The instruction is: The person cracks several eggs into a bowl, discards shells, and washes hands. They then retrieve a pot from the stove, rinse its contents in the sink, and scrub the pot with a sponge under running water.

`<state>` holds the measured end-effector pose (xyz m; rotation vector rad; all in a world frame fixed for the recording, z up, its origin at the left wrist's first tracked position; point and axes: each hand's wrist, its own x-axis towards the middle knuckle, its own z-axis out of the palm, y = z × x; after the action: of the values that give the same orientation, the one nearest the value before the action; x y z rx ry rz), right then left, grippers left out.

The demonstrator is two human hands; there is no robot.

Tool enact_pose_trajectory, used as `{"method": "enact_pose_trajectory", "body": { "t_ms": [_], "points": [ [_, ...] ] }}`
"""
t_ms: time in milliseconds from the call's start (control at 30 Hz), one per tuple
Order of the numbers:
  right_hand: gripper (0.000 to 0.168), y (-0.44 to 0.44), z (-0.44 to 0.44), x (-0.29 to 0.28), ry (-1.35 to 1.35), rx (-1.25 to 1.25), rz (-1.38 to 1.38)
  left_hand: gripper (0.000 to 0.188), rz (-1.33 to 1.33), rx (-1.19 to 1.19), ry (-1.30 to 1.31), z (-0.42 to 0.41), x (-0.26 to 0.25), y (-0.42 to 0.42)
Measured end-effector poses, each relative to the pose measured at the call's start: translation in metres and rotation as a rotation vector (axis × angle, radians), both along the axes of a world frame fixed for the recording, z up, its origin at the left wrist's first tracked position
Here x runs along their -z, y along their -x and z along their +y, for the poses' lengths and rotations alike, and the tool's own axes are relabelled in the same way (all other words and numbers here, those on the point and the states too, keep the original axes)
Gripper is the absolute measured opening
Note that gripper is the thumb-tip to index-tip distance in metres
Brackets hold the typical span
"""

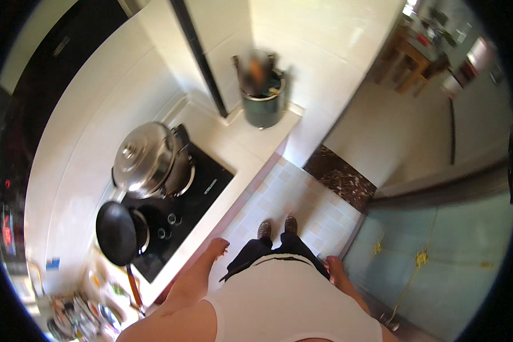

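Note:
My left hand (217, 248) hangs beside the front edge of the pale countertop (256, 147), its fingers curled and partly hidden. Low at my other side is my right hand (335, 266), next to my dark trousers; a small pale blur shows at its fingers, and I cannot tell whether it is held. To the left, a large lidded stainless steel pot (147, 158) stands on the black glass cooktop (196, 184). A black frying pan (116, 233) with a wooden handle rests on the nearer burner, tilted in view.
A dark green canister (263, 109) holding blurred items stands at the counter's far end. Plates and clutter (79, 318) lie at lower left. The black range hood (23, 128) overhangs the left. A frosted glass sliding door (427, 256) borders the right, beside a dark stone threshold (337, 175).

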<state>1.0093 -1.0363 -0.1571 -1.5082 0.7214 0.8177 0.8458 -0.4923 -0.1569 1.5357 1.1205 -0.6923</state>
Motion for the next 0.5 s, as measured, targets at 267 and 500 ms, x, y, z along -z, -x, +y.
{"method": "enact_pose_trajectory", "body": {
  "t_ms": [267,500],
  "points": [
    [0.005,-0.133,-0.157,0.099,-0.523,-0.33,0.406,0.026,-0.425,-0.144,-0.152,0.011,-0.265,-0.061],
    [0.021,-0.261,0.011,0.033,0.107,-0.258,-0.026,0.04,-0.549,-0.304,-1.312,0.186,-0.385,-0.099]
  ]
}}
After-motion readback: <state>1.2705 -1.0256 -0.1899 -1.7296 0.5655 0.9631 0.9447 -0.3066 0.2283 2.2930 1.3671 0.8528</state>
